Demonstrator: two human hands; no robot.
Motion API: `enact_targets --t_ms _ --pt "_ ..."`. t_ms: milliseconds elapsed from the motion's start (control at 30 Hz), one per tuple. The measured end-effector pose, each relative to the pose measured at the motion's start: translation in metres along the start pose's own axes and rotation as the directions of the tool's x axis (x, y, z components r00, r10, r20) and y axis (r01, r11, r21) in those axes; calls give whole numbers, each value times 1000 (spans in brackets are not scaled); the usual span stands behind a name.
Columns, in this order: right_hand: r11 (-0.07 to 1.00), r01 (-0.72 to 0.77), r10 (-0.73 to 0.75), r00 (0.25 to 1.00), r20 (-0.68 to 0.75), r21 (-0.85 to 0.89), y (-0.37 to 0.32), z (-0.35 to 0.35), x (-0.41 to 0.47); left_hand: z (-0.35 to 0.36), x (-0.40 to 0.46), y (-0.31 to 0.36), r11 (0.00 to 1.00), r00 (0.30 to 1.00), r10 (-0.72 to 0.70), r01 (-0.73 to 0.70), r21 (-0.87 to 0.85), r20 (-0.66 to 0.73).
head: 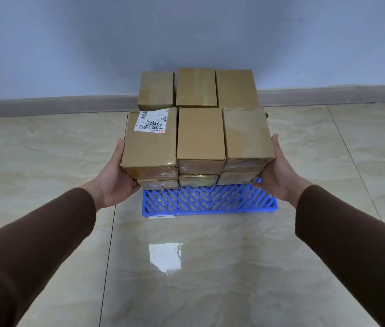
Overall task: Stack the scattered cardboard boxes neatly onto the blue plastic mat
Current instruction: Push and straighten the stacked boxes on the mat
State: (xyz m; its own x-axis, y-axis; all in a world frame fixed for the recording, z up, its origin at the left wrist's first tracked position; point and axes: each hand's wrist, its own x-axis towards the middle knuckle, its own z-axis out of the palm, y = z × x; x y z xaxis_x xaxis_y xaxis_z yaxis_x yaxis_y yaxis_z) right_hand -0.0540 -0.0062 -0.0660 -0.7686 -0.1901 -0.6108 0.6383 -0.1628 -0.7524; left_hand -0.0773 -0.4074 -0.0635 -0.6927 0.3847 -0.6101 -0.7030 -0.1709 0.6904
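Several brown cardboard boxes stand stacked on the blue plastic mat, in two rows and at least two layers. The front top row has a labelled box on the left, a plain box in the middle and another box on the right. My left hand presses flat against the left side of the labelled box. My right hand presses flat against the right side of the right box. The fingers of both hands are straight. Three more boxes stand in the back row.
The mat lies on a glossy beige tiled floor, close to a pale wall with a grey skirting board. The mat's front strip is bare of boxes. Brown sleeves cover both forearms.
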Motion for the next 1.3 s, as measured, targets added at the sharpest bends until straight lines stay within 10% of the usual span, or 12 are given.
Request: enact_targets --t_ms 467,867,1300 --pt "999 35 -33 998 -45 40 -30 -20 13 -16 2 22 994 994 -65 72 81 -88" --pt "909 45 -126 977 -170 -415 -129 -25 70 17 64 121 900 939 135 17 436 -315" --pt "879 101 -185 973 -136 -465 -137 -13 87 17 85 128 817 929 205 10 576 -308"
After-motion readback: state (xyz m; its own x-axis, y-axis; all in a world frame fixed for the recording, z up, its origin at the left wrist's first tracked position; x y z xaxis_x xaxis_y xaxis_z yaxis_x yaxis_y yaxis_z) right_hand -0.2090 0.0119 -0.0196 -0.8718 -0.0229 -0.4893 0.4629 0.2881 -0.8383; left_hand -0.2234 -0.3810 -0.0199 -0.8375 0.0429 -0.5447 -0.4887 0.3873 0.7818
